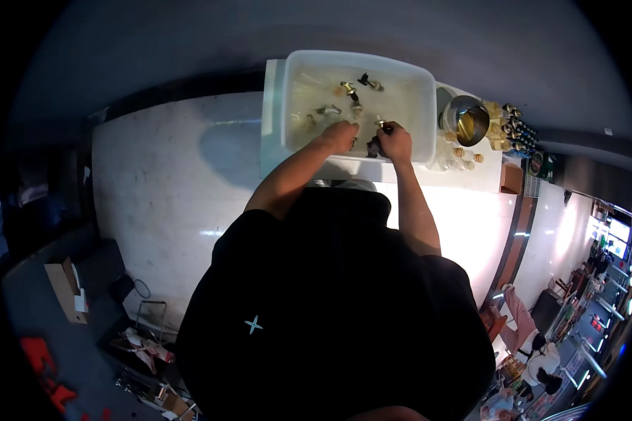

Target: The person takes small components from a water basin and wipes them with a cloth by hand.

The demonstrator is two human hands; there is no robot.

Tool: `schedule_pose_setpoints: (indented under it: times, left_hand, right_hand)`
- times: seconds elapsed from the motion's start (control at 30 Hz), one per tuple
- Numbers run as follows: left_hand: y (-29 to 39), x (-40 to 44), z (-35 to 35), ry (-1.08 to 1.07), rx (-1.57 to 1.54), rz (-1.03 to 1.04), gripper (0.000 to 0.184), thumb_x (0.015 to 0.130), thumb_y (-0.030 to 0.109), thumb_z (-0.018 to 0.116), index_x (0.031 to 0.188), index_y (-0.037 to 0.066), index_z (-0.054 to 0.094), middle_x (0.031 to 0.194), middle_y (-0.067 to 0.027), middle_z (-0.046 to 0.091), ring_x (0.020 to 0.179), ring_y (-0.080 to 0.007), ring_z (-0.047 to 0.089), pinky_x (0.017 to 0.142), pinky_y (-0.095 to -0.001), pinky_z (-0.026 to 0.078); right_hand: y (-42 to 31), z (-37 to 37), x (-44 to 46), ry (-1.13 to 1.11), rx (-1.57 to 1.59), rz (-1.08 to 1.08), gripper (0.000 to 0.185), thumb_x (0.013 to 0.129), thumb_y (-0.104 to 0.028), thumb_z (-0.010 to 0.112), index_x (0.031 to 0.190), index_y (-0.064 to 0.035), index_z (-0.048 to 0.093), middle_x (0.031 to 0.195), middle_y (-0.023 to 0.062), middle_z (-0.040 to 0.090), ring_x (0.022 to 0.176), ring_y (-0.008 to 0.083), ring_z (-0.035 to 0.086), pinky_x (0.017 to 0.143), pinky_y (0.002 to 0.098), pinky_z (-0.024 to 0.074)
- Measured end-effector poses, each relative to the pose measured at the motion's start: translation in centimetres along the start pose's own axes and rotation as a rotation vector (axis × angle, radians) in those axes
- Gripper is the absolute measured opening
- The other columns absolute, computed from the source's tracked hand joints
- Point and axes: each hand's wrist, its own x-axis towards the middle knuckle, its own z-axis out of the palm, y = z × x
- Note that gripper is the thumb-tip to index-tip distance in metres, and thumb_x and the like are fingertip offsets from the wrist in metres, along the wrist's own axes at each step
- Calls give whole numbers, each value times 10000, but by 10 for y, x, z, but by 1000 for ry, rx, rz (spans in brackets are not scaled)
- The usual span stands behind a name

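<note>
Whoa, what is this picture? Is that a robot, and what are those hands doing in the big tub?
No robot here! It's a person wearing a camera on their head, looking down past their black clothing. That's why both arms reach away from us. The bare hands are in a big whitish plastic tub, which sits on a flat white surface. The right hand seems to hold a small black-and-gold piece. The left hand is bent; I can't tell what it grips. More small black-and-gold parts lie in the tub. Beside it stands a shiny round metal bowl.
</note>
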Motion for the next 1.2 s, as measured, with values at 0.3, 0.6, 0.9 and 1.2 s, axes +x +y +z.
schedule_pose_setpoints:
  times: [0.3,0.6,0.9,1.2]
  left_hand:
    - [-21,-9,-8,267,-570,80,222,792,59,715,897,42,519,805,-73,601,777,-195,626,700,-332,489]
    - [-28,-50,-30,467,-893,-28,353,769,65,829,902,57,502,827,-22,558,836,-123,597,759,-280,500]
    - [-28,-55,-37,497,-1149,22,476,754,-16,810,1182,69,620,1006,-73,683,918,-158,633,830,-304,529]
    - [-33,-44,-27,569,-1041,42,330,756,17,824,1029,36,641,936,-48,685,860,-139,651,777,-273,530]
  right_hand:
    - [-8,-9,-4,-44,-17,-16,364,793,-329,692,1083,-115,740,1003,157,743,971,350,703,895,424,546]
    - [-5,-2,-4,-84,-66,-67,348,787,-326,690,1084,-154,748,1002,137,747,954,347,704,882,426,552]
    - [-5,-2,-8,-96,-64,-90,353,797,-332,677,1093,-156,756,998,137,747,955,348,705,891,427,550]
    - [0,2,-5,20,40,-108,311,811,-297,682,1054,-118,754,959,137,750,932,330,714,863,411,554]
